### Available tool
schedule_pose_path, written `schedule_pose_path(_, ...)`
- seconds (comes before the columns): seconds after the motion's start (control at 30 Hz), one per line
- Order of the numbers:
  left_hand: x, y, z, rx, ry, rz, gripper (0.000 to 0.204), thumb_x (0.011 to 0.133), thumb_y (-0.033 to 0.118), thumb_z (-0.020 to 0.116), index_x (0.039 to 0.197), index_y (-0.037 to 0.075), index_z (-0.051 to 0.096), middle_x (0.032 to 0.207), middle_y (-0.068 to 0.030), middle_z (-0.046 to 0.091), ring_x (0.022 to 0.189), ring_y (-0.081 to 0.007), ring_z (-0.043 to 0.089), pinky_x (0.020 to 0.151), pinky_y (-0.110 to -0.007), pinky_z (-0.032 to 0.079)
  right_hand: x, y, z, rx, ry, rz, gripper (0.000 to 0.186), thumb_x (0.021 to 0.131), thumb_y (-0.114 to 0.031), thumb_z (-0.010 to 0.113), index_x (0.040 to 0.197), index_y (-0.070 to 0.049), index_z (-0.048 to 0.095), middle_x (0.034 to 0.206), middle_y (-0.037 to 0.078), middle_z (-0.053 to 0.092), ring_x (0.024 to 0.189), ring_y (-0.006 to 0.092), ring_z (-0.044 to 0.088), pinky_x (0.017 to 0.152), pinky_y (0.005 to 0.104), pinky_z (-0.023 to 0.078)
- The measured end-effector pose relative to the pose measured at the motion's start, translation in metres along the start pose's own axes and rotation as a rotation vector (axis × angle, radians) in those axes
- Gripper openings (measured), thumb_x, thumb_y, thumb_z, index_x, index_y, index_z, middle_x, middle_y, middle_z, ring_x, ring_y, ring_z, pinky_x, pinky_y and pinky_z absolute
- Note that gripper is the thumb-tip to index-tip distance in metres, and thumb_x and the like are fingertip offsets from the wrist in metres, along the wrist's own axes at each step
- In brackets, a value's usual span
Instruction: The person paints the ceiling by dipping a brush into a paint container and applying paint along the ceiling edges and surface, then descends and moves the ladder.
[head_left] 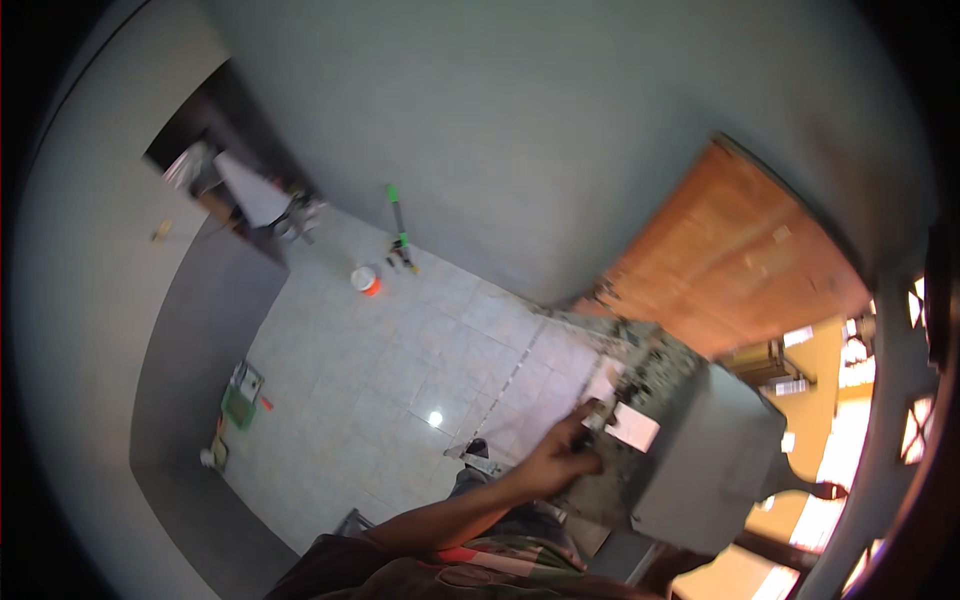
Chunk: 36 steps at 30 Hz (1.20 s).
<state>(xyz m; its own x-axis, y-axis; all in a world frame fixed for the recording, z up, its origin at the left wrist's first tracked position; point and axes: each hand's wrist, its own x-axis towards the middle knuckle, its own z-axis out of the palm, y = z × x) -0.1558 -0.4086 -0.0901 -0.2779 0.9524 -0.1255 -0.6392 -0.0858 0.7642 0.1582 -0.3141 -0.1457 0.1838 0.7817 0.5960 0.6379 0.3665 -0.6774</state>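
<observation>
My left hand (562, 462) reaches across to the right, its forearm coming up from the lower edge. Its fingers are curled around something small, partly dark and partly pale; motion blur hides what it is. Close beside the fingertips lies a bright white rectangular piece (632, 428), on or above a dark, rough, speckled strip of floor (665, 365). Another pale piece (605, 380) shows just beyond the fingers. My right hand does not show. Below the left forearm are my clothes and one foot (478, 447) on the tiles.
An orange-brown door panel (740, 250) stands at the right, near a grey block-like surface (715, 460) and bright openings. On the pale tiled floor (400, 360) stand a white-and-orange bucket (366, 281) and a green-handled tool (398, 220). A green tray-like item (240, 408) lies by the left wall.
</observation>
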Motion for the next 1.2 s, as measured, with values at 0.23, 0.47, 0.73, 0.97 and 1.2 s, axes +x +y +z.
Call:
schedule_pose_path(0.23, 0.000, 0.001, 0.001, 0.489, 0.093, 0.156, 0.090, 0.085, 0.015, 0.067, 0.156, -0.013, 0.018, 0.138, -0.0200, 0.052, 0.121, -0.0248, 0.054, 0.102, -0.030, 0.043, 0.018, -0.038, 0.046, 0.038, -0.021, -0.109, 0.055, 0.102, -0.040, 0.050, 0.136, 0.003, 0.055, 0.132, 0.019, 0.059, 0.123, 0.0327, 0.056, 0.106, 0.0447, 0.043)
schedule_pose_path(0.47, -0.002, -0.010, 0.002, 0.499, 0.081, 0.187, 0.090, 0.093, 0.031, 0.060, 0.151, -0.019, 0.015, 0.133, -0.0322, 0.055, 0.124, -0.0372, 0.056, 0.104, -0.039, 0.044, 0.019, -0.052, 0.072, 0.111, -0.071, -0.181, 0.055, 0.103, -0.040, 0.048, 0.137, 0.002, 0.055, 0.132, 0.019, 0.059, 0.124, 0.0326, 0.056, 0.107, 0.0447, 0.043)
schedule_pose_path(0.73, 0.001, 0.011, 0.001, 0.351, -0.035, 0.143, 0.079, 0.095, 0.041, 0.059, 0.142, -0.016, 0.030, 0.121, -0.0346, 0.059, 0.117, -0.0387, 0.061, 0.096, -0.042, 0.047, 0.008, -0.046, 0.079, 0.142, -0.088, -0.255, 0.054, 0.103, -0.040, 0.046, 0.137, 0.002, 0.055, 0.133, 0.018, 0.059, 0.124, 0.0326, 0.056, 0.107, 0.0446, 0.043)
schedule_pose_path(0.97, -0.009, 0.021, -0.003, 0.326, -0.042, 0.136, 0.063, 0.094, 0.041, 0.057, 0.128, -0.011, 0.045, 0.096, -0.0280, 0.066, 0.092, -0.0337, 0.068, 0.080, -0.041, 0.052, 0.010, -0.025, 0.048, 0.198, -0.044, -0.279, 0.054, 0.104, -0.040, 0.044, 0.137, 0.001, 0.056, 0.134, 0.018, 0.059, 0.125, 0.0325, 0.056, 0.107, 0.0446, 0.043)
schedule_pose_path(1.2, 0.021, -0.006, -0.002, 0.486, -0.047, 0.621, 0.036, 0.090, 0.028, 0.057, 0.095, -0.004, 0.071, 0.103, -0.0210, 0.070, 0.089, -0.0238, 0.067, 0.080, -0.039, 0.051, 0.023, -0.006, 0.009, 0.221, -0.005, -0.277, 0.054, 0.105, -0.040, 0.043, 0.138, 0.000, 0.056, 0.134, 0.018, 0.059, 0.125, 0.0324, 0.056, 0.108, 0.0446, 0.043)
